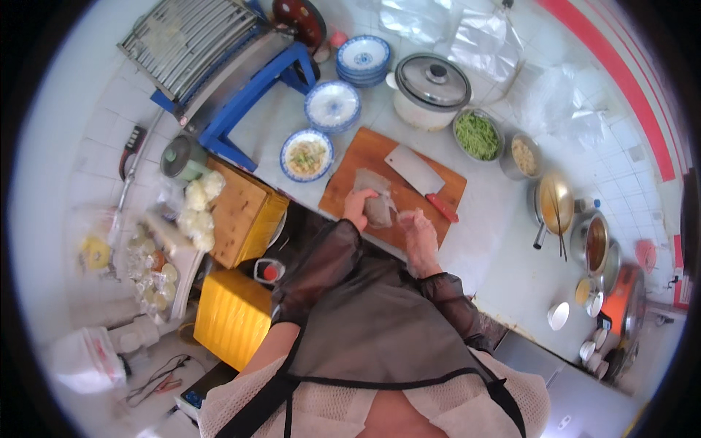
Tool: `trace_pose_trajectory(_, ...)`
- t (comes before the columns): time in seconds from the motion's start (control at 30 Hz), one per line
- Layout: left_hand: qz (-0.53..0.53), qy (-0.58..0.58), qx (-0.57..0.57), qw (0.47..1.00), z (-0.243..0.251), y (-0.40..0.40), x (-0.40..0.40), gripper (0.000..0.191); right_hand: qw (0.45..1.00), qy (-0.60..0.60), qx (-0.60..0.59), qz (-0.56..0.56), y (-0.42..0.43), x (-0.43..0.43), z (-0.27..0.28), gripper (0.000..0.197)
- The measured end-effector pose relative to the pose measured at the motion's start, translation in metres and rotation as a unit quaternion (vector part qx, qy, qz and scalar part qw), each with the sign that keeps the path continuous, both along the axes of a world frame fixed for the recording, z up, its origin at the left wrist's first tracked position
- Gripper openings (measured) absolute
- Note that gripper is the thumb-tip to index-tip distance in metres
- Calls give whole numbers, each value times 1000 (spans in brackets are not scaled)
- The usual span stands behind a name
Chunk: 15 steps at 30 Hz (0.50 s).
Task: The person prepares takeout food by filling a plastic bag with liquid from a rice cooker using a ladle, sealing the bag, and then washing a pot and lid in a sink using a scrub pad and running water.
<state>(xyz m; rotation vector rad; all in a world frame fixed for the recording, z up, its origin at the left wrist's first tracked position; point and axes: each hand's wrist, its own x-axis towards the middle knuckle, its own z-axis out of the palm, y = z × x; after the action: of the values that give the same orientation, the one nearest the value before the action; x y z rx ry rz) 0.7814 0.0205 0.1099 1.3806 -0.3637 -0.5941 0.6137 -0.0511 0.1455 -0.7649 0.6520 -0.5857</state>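
Observation:
On the wooden cutting board (350, 159) lies a thin greyish piece, partly translucent (378, 211); I cannot tell what it is. My left hand (357, 208) grips its left edge, index finger laid across it. My right hand (421, 238) appears to be in a clear plastic glove and is held over the board's near edge, just right of the piece. Whether its fingers hold anything is unclear. Behind the hands, a cleaver (415, 169) with a red handle lies flat on the board, its handle towards the right.
Left of the board stand a plate of food (306, 156) and stacked blue-rimmed plates (332, 107). Behind it are a lidded pot (432, 90) and a bowl of shredded greens (477, 136). Several pans, including one with chopsticks (556, 197), line the right. A blue metal frame (235, 115) rises at left.

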Motion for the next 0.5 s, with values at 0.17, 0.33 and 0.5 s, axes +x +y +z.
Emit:
trace_pose_trajectory(0.17, 73, 224, -47, 971, 44, -30, 30, 39, 936, 138, -246, 209, -14, 76, 55, 35)
trace_pose_trajectory(0.33, 72, 85, 125, 986, 63, -31, 155, 54, 967, 79, -207, 124, -36, 208, 34, 20)
trace_pose_trajectory(0.5, 174, -274, 319, 890, -39, -95, 274, 48, 957, 175, -201, 116, -104, 276, -10, 8)
